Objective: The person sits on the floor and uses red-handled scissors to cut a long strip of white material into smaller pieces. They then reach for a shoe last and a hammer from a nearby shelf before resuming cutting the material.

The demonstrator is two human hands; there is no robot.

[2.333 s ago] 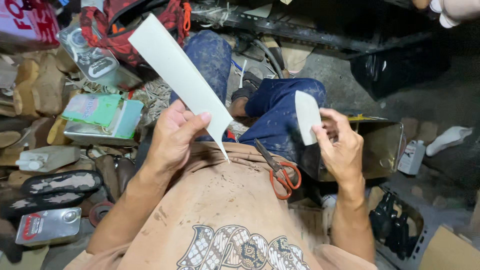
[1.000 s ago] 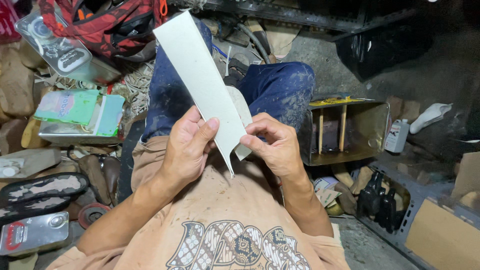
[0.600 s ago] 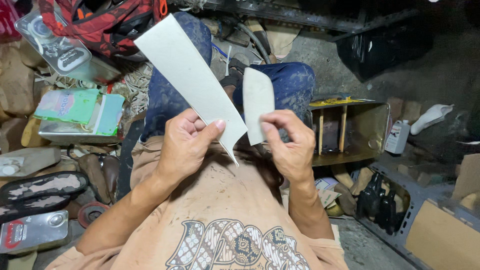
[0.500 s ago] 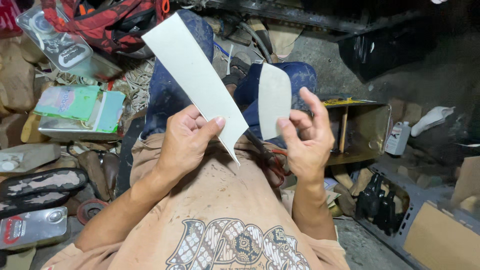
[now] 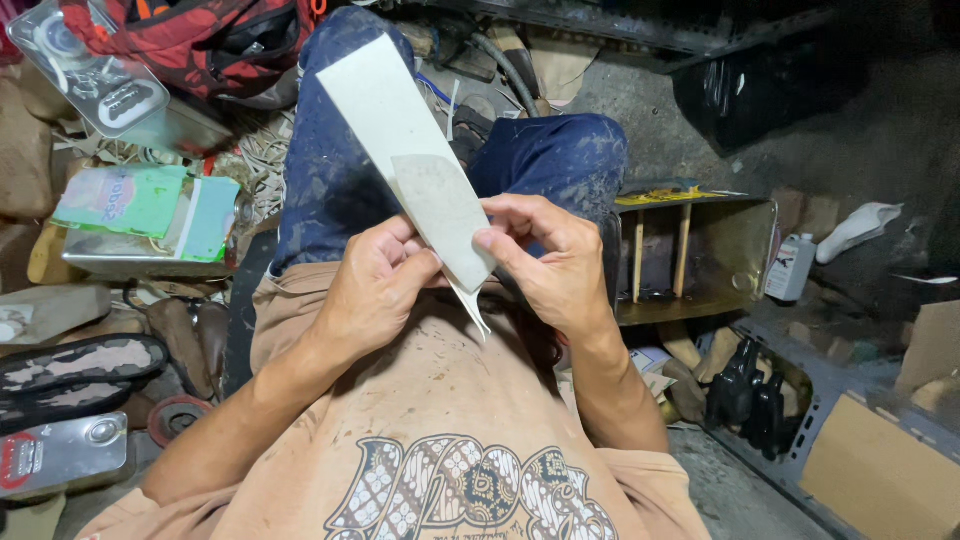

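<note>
— What has changed since half a second ago?

— The two pieces have come together. Half a second back the right hand held the small oval piece up and apart from the long pale strip. Now that piece lies flat against the strip's lower half, overlapping it.

— And the left hand?

— The left hand has barely moved. It is curled shut around the lower part of the strip, thumb on top, above the lap and just in front of the tan shirt. The strip still slants up and away to the left over the blue jeans, its pointed tip hanging down between the two hands.

— Is the right hand gripping the oval piece?

— Its fingers are partly curled, with the forefinger and thumb pressed on the lower right edge of the piece. Whether it pinches only the piece or the strip beneath as well, I cannot tell; the overlap hides it.

— Anything around them shifted?

— No. The yellow box sits to the right of the knee as before, and the green and white packet lies to the left.
</note>
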